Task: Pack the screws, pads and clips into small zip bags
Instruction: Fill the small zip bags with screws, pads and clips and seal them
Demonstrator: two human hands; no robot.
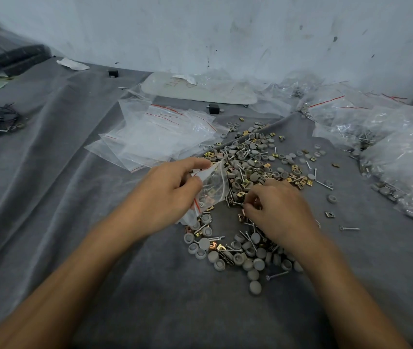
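Bag (pixel 213 187), one, gripped by left hand (pixel 172 195); right hand (pixel 278 210) touches pile (pixel 250 157).

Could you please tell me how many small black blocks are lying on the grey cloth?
2. The far black block lies near the wall, left of the white panel; the near black block sits just in front of that panel. Others may be hidden under bags.

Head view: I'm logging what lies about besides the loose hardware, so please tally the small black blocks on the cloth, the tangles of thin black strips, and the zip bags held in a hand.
small black blocks, the second nearer the pile: 2
tangle of thin black strips: 1
zip bag, gripped by the left hand: 1
Total: 4
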